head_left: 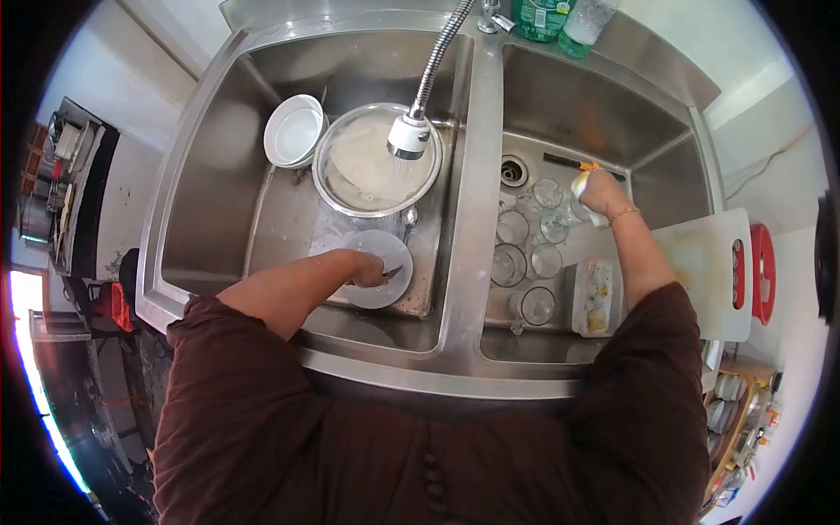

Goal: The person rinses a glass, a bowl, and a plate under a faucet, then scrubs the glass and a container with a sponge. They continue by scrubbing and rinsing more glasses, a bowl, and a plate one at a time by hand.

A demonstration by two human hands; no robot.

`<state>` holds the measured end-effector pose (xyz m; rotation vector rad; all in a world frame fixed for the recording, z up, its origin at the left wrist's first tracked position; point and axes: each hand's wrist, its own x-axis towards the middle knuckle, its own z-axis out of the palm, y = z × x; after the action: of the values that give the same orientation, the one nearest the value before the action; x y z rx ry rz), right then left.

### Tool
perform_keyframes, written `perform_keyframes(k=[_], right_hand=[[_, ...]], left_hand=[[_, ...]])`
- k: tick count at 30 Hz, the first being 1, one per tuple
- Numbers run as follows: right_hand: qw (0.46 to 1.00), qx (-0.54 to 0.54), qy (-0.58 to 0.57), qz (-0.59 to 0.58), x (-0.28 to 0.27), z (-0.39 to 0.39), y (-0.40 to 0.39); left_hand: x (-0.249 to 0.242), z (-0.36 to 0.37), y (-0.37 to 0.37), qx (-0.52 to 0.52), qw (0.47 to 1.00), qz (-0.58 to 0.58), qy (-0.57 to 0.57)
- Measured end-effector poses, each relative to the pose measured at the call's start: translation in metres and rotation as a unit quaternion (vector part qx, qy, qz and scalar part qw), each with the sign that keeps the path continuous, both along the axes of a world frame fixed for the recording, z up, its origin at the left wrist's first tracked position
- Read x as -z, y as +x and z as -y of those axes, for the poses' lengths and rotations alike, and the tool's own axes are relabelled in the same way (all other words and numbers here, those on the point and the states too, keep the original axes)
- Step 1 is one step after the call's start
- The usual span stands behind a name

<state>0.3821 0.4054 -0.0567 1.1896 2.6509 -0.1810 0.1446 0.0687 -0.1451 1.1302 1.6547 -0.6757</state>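
My left hand (357, 268) is closed over a translucent round bowl (378, 296) in the left basin. A short piece of a metal utensil (392, 272) sticks out past its fingers; the rest is hidden. In the right basin, my right hand (602, 192) grips a white and yellow sponge (581, 185), close to a knife with a black and orange handle (564, 161). Several clear glass mugs (547, 261) stand beside and below that hand. A clear plastic container (598, 297) with yellowish contents or residue lies near my right forearm.
Water runs from the faucet head (409, 136) into a metal bowl (325, 188) of cloudy water. White bowls (296, 131) are behind it, a spoon (411, 215) in front. Green bottles (541, 17) stand at the back. A white cutting board (700, 262) and red-handled item (763, 273) flank the right basin.
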Motion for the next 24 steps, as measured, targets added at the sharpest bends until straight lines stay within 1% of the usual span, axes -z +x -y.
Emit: perform_keyframes(k=[1,3,4,5,6,7,9,10,11,12,13,14,15,16,17,18,19,20,22,23,24], right_hand=[[1.000,0.005,-0.017,-0.007,-0.027,0.013,-0.003],[0.997,-0.029,-0.039,-0.055,-0.061,0.031,-0.007],[0.989,-0.058,-0.112,-0.072,-0.084,0.046,-0.009],[0.975,-0.086,-0.184,-0.089,-0.106,0.065,-0.011],[0.949,-0.158,-0.226,-0.153,-0.125,0.089,-0.013],[0.912,-0.229,-0.266,-0.215,-0.135,0.114,-0.017],[0.846,-0.257,-0.350,-0.308,-0.126,0.160,-0.035],[0.824,-0.271,-0.359,-0.344,-0.113,0.180,-0.048],[0.836,-0.209,-0.362,-0.356,-0.107,0.206,-0.060],[0.853,-0.183,-0.339,-0.353,-0.112,0.232,-0.078],[0.797,-0.207,-0.334,-0.458,-0.072,0.243,-0.102],[0.812,-0.268,-0.188,-0.484,-0.059,0.254,-0.120],[0.779,-0.288,-0.074,-0.552,-0.051,0.262,-0.138],[0.777,-0.290,-0.070,-0.555,-0.049,0.265,-0.150],[0.801,-0.252,-0.115,-0.531,-0.047,0.267,-0.162],[0.822,-0.213,-0.160,-0.504,-0.043,0.266,-0.176],[0.838,-0.168,-0.145,-0.499,-0.035,0.261,-0.191],[0.836,-0.169,-0.143,-0.502,-0.026,0.258,-0.204],[0.892,-0.135,-0.129,-0.412,-0.027,0.260,-0.222],[0.908,-0.119,-0.098,-0.390,-0.027,0.258,-0.227],[0.902,-0.105,-0.122,-0.401,-0.007,0.247,-0.244]], left_hand=[[-0.008,0.000,-0.005,0.003,1.000,0.000,0.002],[-0.023,0.001,-0.015,-0.137,0.980,0.132,0.061],[-0.034,0.001,-0.017,-0.135,0.980,0.133,0.063],[-0.047,0.002,-0.018,-0.192,0.963,0.177,0.063],[-0.061,0.003,-0.018,-0.248,0.941,0.220,0.061],[-0.075,0.004,-0.019,-0.245,0.942,0.222,0.064],[-0.102,0.006,-0.019,-0.256,0.929,0.226,0.145],[-0.109,0.009,-0.020,-0.250,0.930,0.226,0.148],[-0.115,0.012,-0.023,-0.267,0.908,0.246,0.211],[-0.125,0.016,-0.024,-0.283,0.881,0.264,0.273],[-0.144,0.020,-0.016,-0.322,0.851,0.281,0.306],[-0.138,0.023,-0.013,-0.369,0.811,0.259,0.373],[-0.138,0.028,-0.012,-0.362,0.781,0.240,0.449],[-0.139,0.034,-0.013,-0.355,0.745,0.220,0.521],[-0.134,0.041,-0.019,-0.353,0.743,0.217,0.526],[-0.127,0.047,-0.029,-0.368,0.752,0.219,0.500],[-0.124,0.053,-0.035,-0.383,0.763,0.222,0.472],[-0.122,0.058,-0.038,-0.380,0.763,0.220,0.474],[-0.120,0.065,-0.042,-0.383,0.763,0.176,0.490],[-0.109,0.067,-0.050,-0.356,0.747,0.176,0.533],[-0.115,0.070,-0.053,-0.351,0.747,0.186,0.533]])
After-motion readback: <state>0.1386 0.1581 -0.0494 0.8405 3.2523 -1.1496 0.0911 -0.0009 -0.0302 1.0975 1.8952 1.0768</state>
